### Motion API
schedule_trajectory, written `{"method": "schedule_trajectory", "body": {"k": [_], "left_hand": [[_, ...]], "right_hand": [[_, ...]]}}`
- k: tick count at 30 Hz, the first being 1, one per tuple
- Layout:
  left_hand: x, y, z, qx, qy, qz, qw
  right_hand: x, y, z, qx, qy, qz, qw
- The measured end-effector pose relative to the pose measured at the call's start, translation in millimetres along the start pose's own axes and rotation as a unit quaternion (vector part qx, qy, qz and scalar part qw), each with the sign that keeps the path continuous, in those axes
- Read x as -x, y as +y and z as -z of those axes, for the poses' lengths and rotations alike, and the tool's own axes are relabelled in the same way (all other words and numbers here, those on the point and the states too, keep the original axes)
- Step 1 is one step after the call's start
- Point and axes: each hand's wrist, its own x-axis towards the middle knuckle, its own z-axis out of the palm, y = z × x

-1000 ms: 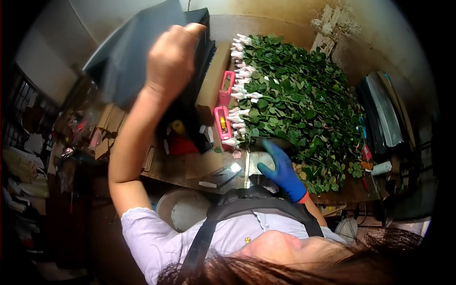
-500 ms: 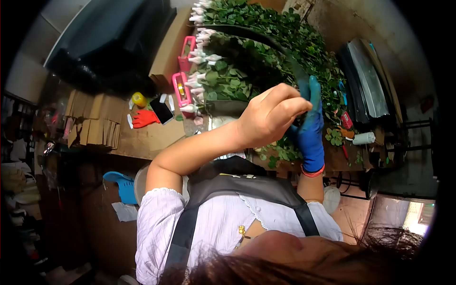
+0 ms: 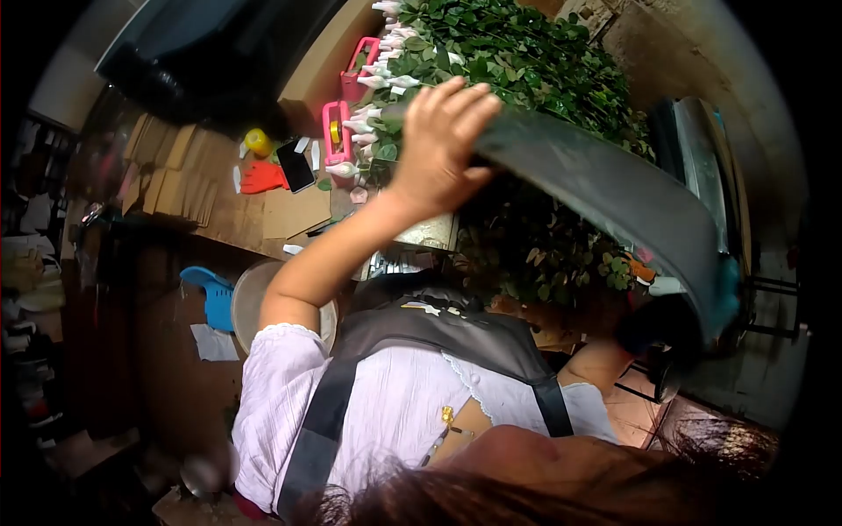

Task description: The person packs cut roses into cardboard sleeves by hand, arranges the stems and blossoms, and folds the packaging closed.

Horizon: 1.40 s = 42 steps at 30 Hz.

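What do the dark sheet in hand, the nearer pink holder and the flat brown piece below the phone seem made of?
Dark sheet: probably thin plastic, satin; it bends smoothly with a soft sheen.
Pink holder: likely hard plastic, smooth; bright, even color.
Brown piece: cardboard or stiff paper, matte; flat, straight-edged.

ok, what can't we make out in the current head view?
- Right hand: glove blurred, partly behind the dark sheet; grip unclear.
- Left hand: palm faces away; pinching or just touching, can't tell.
- Flower bunch: cut off by top edge, middle behind the sheet.
- Phone: screen dark, too small to read.
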Motion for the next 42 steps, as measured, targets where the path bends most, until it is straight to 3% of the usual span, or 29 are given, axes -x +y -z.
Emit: {"method": "schedule_trajectory", "body": {"k": [4, 5, 7, 8, 9, 10, 12, 13, 14, 16, 18, 19, 20, 21, 23, 24, 25, 26, 28, 30, 31, 33, 35, 37, 38, 42], "left_hand": [[22, -76, 35, -0.017, -0.159, 0.040, 0.986], [26, -86, 35, 0.024, -0.182, 0.159, 0.970], [34, -100, 39, 0.102, -0.218, 0.392, 0.888], [44, -100, 36, 0.320, -0.182, 0.454, 0.811], [41, -82, 38, 0.514, -0.177, 0.532, 0.649], [54, -73, 30, 0.532, -0.198, 0.586, 0.578], [61, -45, 41, 0.632, -0.304, 0.597, 0.389], [73, -38, 40, 0.692, -0.318, 0.600, 0.246], [86, -33, 41, 0.728, -0.305, 0.593, 0.159], [113, -39, 44, 0.736, -0.325, 0.589, 0.078], [160, -61, 39, 0.709, -0.280, 0.642, 0.084], [141, -56, 52, 0.623, -0.207, 0.744, 0.120], [210, -91, 27, 0.693, -0.206, 0.687, 0.074], [218, -118, 36, 0.644, -0.292, 0.694, 0.134], [212, -145, 44, 0.447, -0.486, 0.671, 0.338], [204, -150, 50, 0.282, -0.575, 0.611, 0.465], [218, -152, 49, 0.052, -0.603, 0.371, 0.704], [225, -156, 40, 0.039, -0.601, 0.311, 0.735], [229, -156, 8, 0.017, -0.588, 0.188, 0.786], [224, -149, -31, 0.152, -0.562, 0.133, 0.802], [237, -146, -44, 0.131, -0.520, 0.066, 0.841], [267, -144, -71, 0.082, -0.426, -0.070, 0.898], [275, -150, -72, 0.093, -0.457, -0.051, 0.883], [280, -152, -74, 0.075, -0.476, -0.037, 0.875], [279, -151, -74, 0.073, -0.474, -0.035, 0.877], [269, -148, -65, 0.058, -0.484, -0.034, 0.872]], "right_hand": [[-19, -29, -13, -0.019, -0.015, 0.020, 1.000], [-24, -39, -21, -0.017, -0.029, 0.028, 0.999], [-34, -59, -41, -0.015, -0.067, 0.039, 0.997], [-38, -69, -53, -0.010, -0.089, 0.042, 0.995], [-44, -77, -64, 0.018, -0.149, 0.068, 0.986], [-52, -86, -72, 0.066, -0.223, 0.117, 0.966], [-71, -94, -92, 0.199, -0.389, 0.305, 0.846], [-71, -93, -108, 0.195, -0.425, 0.337, 0.817], [-62, -98, -122, 0.258, -0.470, 0.317, 0.782], [-43, -83, -150, 0.209, -0.560, 0.250, 0.762], [-15, -58, -182, 0.243, -0.643, 0.251, 0.682], [5, -38, -202, 0.248, -0.672, 0.244, 0.653], [27, -16, -221, 0.251, -0.701, 0.237, 0.624], [49, 5, -242, 0.275, -0.709, 0.224, 0.610], [82, 29, -266, 0.312, -0.706, 0.205, 0.601], [92, 31, -275, 0.327, -0.695, 0.199, 0.608], [98, 34, -280, 0.342, -0.684, 0.191, 0.615], [99, 38, -282, 0.340, -0.687, 0.188, 0.614], [96, 39, -281, 0.337, -0.694, 0.184, 0.608], [97, 39, -283, 0.344, -0.700, 0.181, 0.599], [98, 39, -283, 0.346, -0.702, 0.181, 0.595], [103, 44, -278, 0.291, -0.646, 0.188, 0.680], [98, 27, -273, 0.211, -0.564, 0.198, 0.774], [79, -14, -255, 0.114, -0.577, 0.093, 0.804], [76, -24, -249, 0.065, -0.578, 0.036, 0.812], [115, 9, -253, 0.224, -0.576, 0.105, 0.779]]}}
